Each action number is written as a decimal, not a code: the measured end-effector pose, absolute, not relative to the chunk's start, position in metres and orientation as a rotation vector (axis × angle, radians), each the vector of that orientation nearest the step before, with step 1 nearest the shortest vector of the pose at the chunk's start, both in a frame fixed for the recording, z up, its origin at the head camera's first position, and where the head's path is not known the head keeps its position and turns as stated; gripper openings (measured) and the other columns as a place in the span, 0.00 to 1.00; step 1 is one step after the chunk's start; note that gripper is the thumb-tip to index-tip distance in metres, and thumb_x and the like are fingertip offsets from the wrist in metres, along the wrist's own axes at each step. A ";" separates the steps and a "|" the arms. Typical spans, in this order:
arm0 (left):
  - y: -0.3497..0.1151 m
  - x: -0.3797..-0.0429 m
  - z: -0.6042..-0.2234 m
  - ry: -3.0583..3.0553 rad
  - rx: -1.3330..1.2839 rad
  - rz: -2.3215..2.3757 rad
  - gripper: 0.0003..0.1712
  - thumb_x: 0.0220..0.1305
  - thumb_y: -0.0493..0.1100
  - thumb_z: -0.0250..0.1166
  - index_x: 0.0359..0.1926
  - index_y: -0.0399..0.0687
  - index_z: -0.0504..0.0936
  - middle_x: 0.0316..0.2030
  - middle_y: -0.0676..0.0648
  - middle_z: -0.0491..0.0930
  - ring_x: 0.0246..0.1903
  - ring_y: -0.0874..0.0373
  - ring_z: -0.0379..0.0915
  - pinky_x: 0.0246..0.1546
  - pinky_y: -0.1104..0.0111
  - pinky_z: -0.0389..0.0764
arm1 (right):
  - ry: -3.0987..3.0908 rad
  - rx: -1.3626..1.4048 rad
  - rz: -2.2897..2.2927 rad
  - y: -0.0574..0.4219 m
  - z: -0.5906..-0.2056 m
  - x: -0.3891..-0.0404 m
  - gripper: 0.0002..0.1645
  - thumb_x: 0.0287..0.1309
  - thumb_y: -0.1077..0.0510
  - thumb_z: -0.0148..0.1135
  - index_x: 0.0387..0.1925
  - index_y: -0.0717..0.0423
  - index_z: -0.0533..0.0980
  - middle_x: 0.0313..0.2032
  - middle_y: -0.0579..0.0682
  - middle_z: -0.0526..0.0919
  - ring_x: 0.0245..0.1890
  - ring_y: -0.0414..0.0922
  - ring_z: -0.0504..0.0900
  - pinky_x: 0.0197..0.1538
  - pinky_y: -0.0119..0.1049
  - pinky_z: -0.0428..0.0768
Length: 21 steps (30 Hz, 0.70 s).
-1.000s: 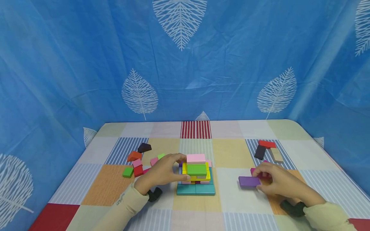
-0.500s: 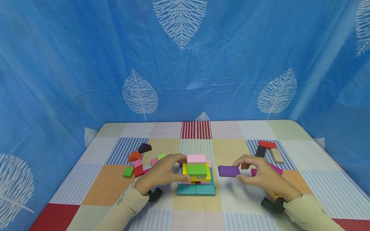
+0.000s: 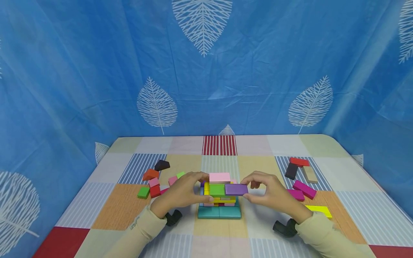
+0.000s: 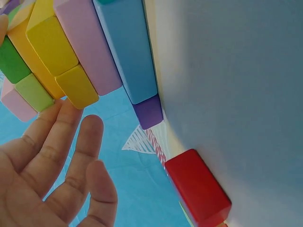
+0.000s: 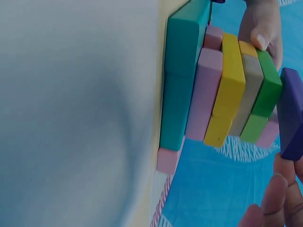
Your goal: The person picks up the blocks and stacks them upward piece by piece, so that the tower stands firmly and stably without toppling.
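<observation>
A layered stack of coloured wooden blocks stands mid-table in the head view, with teal blocks (image 3: 208,212) at its base and a pink block (image 3: 219,177) on top. At its left side my left hand (image 3: 182,191) holds the upper layers, thumb near the green block (image 5: 268,84) in front and fingertips at the back, by the light green block (image 4: 34,92). Between thumb and fingers, my right hand (image 3: 271,193) pinches a purple block (image 3: 236,189). This block is at the stack's upper right, partly covering the green one; whether they touch I cannot tell.
Left of the stack lie loose blocks, among them a green block (image 3: 143,192), a red block (image 3: 155,191) and a black one (image 3: 162,165). Rightward lie magenta blocks (image 3: 304,189), a yellow block (image 3: 318,211), and red (image 3: 299,162), black and tan ones. A blue curtain (image 3: 251,71) hangs behind.
My right hand has lifted the purple block from the right side of the table and carried it left to the stack. My left hand has stayed in place.
</observation>
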<state>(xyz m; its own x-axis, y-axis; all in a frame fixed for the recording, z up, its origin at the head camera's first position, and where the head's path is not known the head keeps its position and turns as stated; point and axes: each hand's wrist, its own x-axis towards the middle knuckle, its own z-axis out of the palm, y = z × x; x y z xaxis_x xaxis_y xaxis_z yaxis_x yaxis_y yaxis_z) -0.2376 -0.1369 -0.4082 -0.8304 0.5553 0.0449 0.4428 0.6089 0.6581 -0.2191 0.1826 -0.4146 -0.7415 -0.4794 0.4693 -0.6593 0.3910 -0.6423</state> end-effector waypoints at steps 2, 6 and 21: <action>-0.137 -0.238 -0.408 2.665 0.835 1.027 0.40 0.62 0.55 0.81 0.68 0.39 0.80 0.58 0.44 0.84 0.60 0.47 0.76 0.63 0.42 0.80 | -2.438 1.021 1.273 0.179 -0.415 -0.220 0.18 0.55 0.65 0.82 0.47 0.50 0.87 0.40 0.41 0.87 0.36 0.46 0.81 0.41 0.36 0.84; -0.137 -0.238 -0.407 2.665 0.831 1.029 0.42 0.61 0.56 0.81 0.69 0.39 0.80 0.59 0.44 0.83 0.61 0.47 0.76 0.63 0.42 0.80 | -2.438 1.020 1.280 0.172 -0.417 -0.222 0.18 0.55 0.65 0.82 0.46 0.52 0.87 0.40 0.42 0.87 0.36 0.47 0.82 0.40 0.38 0.85; -0.137 -0.237 -0.404 2.732 0.858 1.045 0.53 0.57 0.63 0.82 0.75 0.41 0.76 0.61 0.43 0.84 0.62 0.46 0.76 0.63 0.39 0.79 | -2.359 1.077 1.319 0.153 -0.420 -0.228 0.18 0.54 0.66 0.83 0.46 0.51 0.88 0.41 0.44 0.87 0.37 0.49 0.81 0.40 0.40 0.84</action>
<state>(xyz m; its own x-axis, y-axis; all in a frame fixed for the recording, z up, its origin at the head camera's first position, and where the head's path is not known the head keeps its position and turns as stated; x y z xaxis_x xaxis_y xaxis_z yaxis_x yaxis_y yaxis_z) -0.2365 -0.1366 -0.4037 -0.8376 0.5354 0.1086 0.4712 0.6074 0.6395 -0.2282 0.1527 -0.4200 -0.7029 -0.4878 0.5176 -0.6965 0.3244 -0.6401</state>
